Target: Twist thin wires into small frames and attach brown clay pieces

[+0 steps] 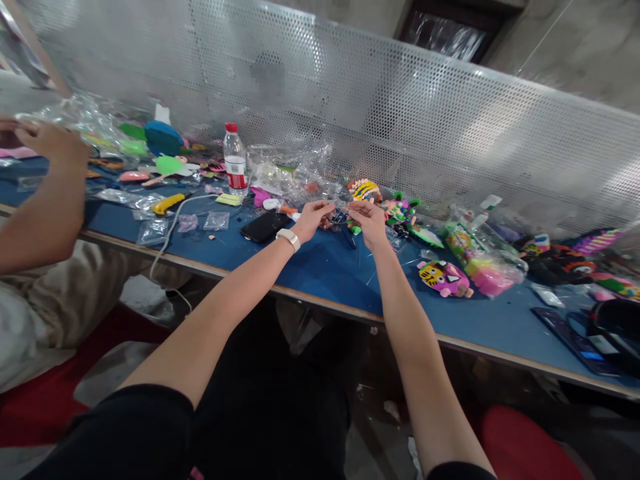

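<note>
Grip: the fingertips of the left hand (319, 219) and right hand (369, 217) are pinched nearly together, apparently on a thin strand (341, 217) between them, above the table's (320, 270) far side. Risk: a loose pinch may release the strand; the dark tool (349, 237) just nearer may snag it.

Dim, greyish light; glare patches on perforated screen (425, 133); shadow under table (320, 273); edges stretched.
</note>
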`<state>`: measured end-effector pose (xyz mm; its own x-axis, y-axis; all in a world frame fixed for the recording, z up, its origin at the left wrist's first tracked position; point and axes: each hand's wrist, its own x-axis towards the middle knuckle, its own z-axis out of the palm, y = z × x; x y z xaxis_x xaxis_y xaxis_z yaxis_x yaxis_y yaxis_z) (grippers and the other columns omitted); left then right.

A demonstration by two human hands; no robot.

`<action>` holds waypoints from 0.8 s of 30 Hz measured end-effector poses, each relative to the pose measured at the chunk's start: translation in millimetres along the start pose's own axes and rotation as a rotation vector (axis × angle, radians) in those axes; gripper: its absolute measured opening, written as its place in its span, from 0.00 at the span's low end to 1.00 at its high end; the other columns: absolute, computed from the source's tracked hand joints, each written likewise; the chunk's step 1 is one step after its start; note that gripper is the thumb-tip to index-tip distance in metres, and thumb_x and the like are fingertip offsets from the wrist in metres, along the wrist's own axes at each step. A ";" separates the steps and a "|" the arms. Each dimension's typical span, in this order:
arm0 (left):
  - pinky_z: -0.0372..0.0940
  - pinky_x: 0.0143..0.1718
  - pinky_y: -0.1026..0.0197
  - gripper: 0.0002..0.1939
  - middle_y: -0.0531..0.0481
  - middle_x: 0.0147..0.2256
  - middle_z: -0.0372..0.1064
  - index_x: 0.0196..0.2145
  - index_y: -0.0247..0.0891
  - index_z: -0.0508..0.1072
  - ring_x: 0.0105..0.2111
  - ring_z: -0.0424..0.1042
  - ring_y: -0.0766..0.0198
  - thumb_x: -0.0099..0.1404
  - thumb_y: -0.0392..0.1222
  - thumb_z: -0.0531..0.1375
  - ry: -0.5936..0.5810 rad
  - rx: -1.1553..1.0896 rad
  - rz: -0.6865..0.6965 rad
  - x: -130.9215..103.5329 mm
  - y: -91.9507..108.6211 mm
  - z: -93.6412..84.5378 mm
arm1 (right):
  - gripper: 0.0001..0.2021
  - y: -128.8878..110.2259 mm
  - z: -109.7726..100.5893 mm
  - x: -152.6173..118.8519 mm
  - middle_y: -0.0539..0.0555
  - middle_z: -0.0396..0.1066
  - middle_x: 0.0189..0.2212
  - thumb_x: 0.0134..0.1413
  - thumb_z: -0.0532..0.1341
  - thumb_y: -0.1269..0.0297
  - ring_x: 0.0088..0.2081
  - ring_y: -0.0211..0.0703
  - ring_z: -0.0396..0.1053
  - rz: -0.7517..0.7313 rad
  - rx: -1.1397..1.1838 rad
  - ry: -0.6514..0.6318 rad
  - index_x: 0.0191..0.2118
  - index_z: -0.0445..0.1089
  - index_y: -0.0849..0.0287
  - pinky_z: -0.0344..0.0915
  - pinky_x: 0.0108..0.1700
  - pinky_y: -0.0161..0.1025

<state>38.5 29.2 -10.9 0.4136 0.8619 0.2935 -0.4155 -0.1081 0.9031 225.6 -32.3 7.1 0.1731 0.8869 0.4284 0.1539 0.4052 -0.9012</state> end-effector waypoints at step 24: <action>0.54 0.22 0.62 0.19 0.55 0.21 0.67 0.29 0.40 0.74 0.19 0.62 0.69 0.66 0.51 0.75 0.087 0.155 -0.098 5.7 3.1 11.7 | 0.09 -54.8 24.5 -36.6 0.58 0.83 0.42 0.65 0.69 0.51 0.50 0.62 0.81 -0.493 -0.495 0.208 0.42 0.82 0.48 0.77 0.60 0.65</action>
<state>49.1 28.0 -2.7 0.3714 0.9109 0.1800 -0.2448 -0.0909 0.9653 187.0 -81.6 39.2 0.1434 0.5467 0.8250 0.6751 0.5555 -0.4855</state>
